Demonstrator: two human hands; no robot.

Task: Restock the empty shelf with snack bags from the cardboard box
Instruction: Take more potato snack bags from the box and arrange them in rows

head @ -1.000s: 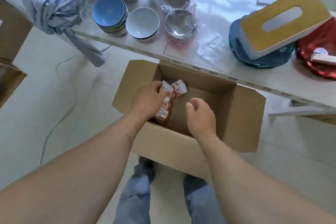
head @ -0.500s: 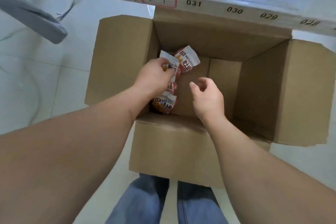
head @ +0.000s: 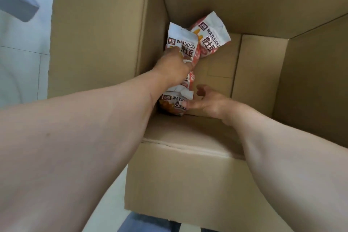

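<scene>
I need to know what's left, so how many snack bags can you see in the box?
3: one gripped by the left hand at, one behind it at, one by the right hand at. More may be hidden.

A pale tiled floor (head: 20, 58) carries everything here, its thin grout lines showing at the left edge. Directly on it stands an open cardboard box (head: 188, 175), brown and plain, with its flaps turned outward; the left flap (head: 98, 30) leans out over the tiles. On the box's inner bottom (head: 218, 66) lie red and white snack bags (head: 211, 37) printed WATUDOU, gathered toward the left wall. At the top left a grey fabric piece (head: 17, 3) hangs over the floor; whether it touches the tiles cannot be told. At the bottom edge, blue denim (head: 143, 224) shows just beside the box's near wall.
</scene>
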